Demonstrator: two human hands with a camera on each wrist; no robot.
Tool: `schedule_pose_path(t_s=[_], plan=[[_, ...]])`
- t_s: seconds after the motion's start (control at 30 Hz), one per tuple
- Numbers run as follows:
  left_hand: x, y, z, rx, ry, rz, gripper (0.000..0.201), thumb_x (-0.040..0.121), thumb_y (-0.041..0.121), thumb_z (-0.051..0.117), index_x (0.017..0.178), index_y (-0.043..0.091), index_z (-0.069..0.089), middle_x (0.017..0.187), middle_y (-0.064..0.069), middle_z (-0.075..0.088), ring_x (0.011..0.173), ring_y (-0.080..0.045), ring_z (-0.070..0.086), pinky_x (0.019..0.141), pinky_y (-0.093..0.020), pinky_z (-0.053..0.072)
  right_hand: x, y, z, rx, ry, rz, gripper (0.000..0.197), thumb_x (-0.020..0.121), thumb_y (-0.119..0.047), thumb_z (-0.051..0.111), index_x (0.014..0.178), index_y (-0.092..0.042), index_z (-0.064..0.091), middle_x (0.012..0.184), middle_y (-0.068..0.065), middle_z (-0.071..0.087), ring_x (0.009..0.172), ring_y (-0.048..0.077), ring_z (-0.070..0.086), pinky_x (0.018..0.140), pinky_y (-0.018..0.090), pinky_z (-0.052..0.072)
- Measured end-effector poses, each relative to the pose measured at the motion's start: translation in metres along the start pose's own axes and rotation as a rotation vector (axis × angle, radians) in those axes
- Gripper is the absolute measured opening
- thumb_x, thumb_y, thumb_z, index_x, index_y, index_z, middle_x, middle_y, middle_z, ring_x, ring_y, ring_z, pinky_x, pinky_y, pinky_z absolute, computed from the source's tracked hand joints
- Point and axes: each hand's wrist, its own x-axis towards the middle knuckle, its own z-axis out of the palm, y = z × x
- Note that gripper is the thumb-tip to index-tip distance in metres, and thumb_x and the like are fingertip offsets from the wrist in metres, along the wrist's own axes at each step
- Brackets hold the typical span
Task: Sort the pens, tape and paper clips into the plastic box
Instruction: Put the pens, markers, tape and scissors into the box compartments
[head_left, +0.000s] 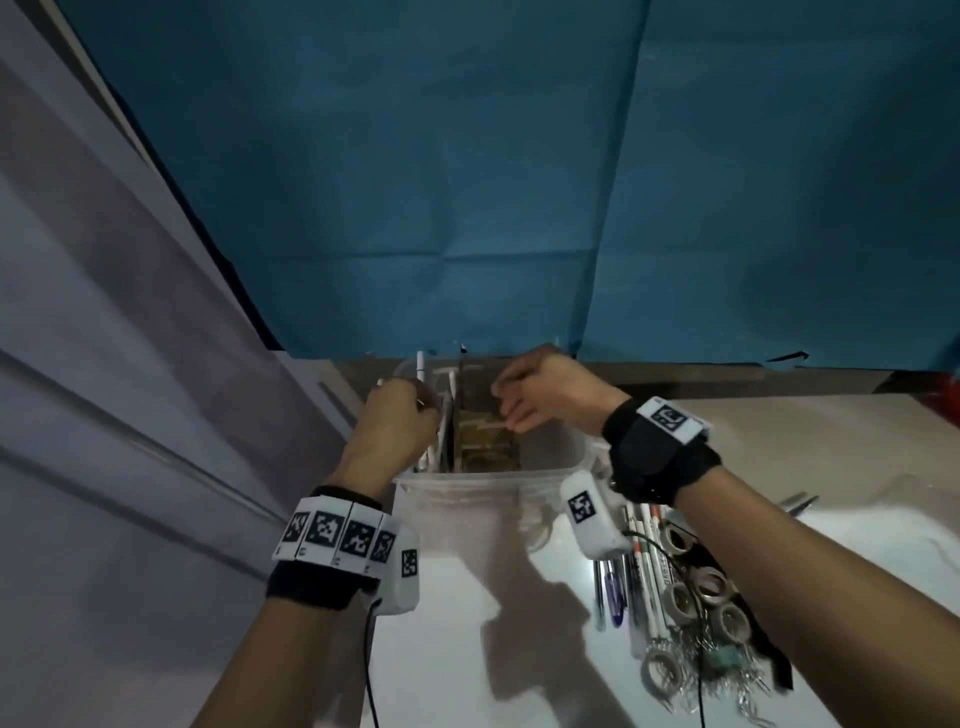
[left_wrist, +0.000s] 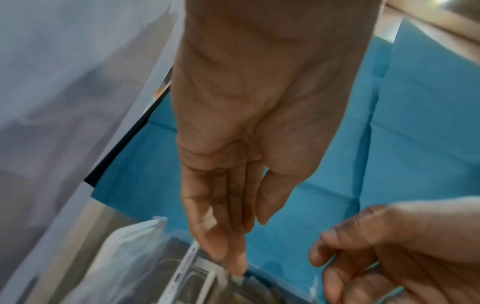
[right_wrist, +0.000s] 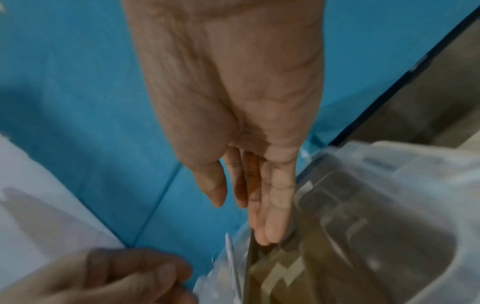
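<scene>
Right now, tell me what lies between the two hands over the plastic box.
In the head view, a dark upright divider inside the plastic box stands between the left hand and right hand.

Clear see-through plastic box (head_left: 470, 480) on a white tabletop (head_left: 857, 457); teal creased backdrop cloth (head_left: 415, 156); black-and-white square-patterned wrist markers (head_left: 337, 538); blue and white pens (head_left: 631, 577)

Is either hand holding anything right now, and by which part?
Neither holds anything. The left hand reaches straight-fingered down to the divider in the plastic box; the right hand, also straight-fingered, reaches in beside it.
</scene>
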Motion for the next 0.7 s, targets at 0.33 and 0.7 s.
schedule_pose_path(t_s=[0.33,0.7], plan=[[0.041,0.001,0.033,0.469,-0.299,-0.132,0.033,0.098,0.013,0.048,0.125,-0.001,0.062,0.114,-0.014,0.069,0.105,-0.028,0.066,0.081,-0.029,0.046,-0.059,0.043,-0.074,-0.026,0.070,0.025,0.027,0.098,-0.013,0.059,0.103,0.014,0.064,0.082,0.024,0.066,0.070,0.030,0.065,0.068,0.040,0.059],[-0.065,0.087,0.046,0.007,-0.190,0.208,0.015,0.101,0.021,0.056,0.096,0.019,0.070,0.080,0.008,0.065,0.069,-0.005,0.063,0.056,-0.012,0.042,-0.068,0.130,-0.035,-0.480,0.003,0.309,0.019,0.090,-0.006,0.064,0.107,-0.010,0.057,0.080,0.012,0.071,0.053,0.016,0.062,0.055,0.033,0.058]])
